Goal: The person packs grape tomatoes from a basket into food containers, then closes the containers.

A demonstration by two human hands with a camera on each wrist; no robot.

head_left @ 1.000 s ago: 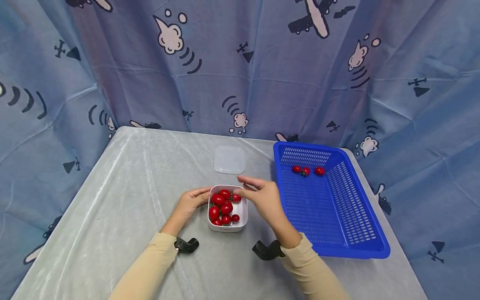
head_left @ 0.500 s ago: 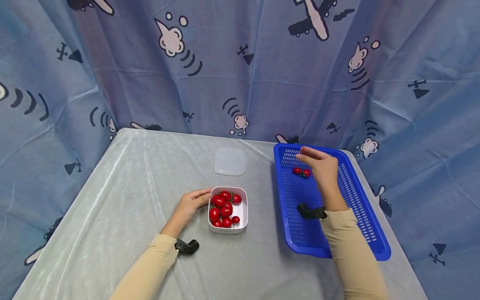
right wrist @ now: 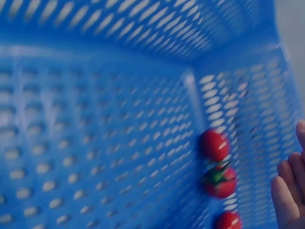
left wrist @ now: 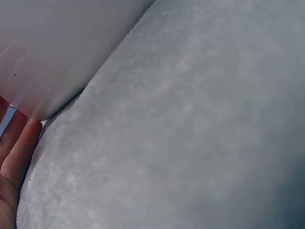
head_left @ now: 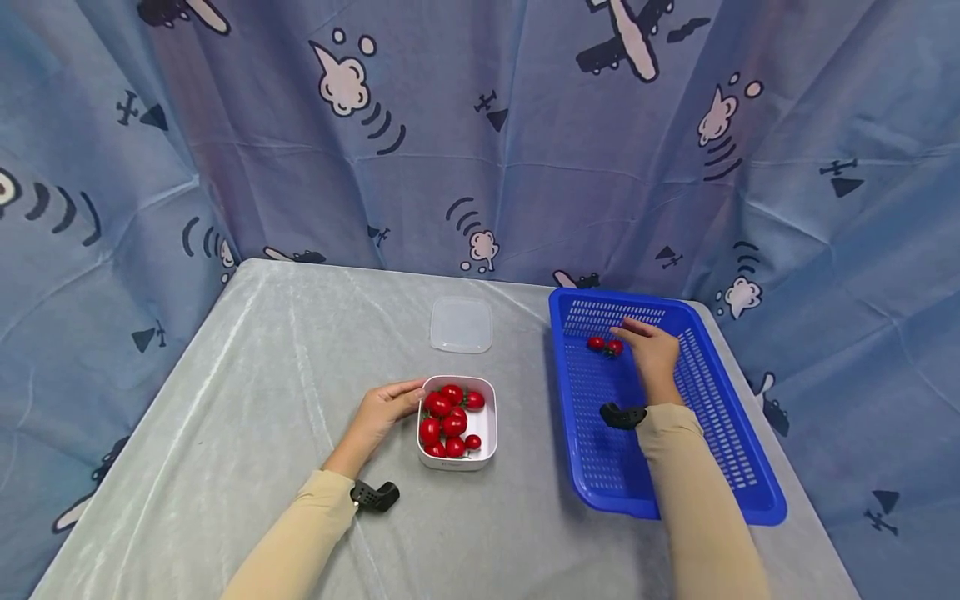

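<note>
My left hand [head_left: 381, 410] rests its fingertips against the left side of a small white square box [head_left: 486, 421]. In the left wrist view its straight fingers [left wrist: 23, 148] lie along the box wall. Several red cherry tomatoes [head_left: 453, 425] fill the left part of the box. My right hand [head_left: 652, 354] is inside the blue plastic basket [head_left: 600, 479], holding nothing, its fingers apart from the tomatoes. Two tomatoes [head_left: 615, 347] show left of it in the head view. The right wrist view also shows a third tomato [right wrist: 229, 221], hidden behind the hand in the head view.
A clear plastic lid [head_left: 461, 325] lies flat behind the box. Grey cloth covers the table [head_left: 225, 417], and a blue printed curtain [head_left: 420, 200] hangs behind it. The basket's raised sides surround the right hand.
The right hand has left the tomatoes in the box, moved right over the basket and dropped lower into it. The left hand has stayed at the box.
</note>
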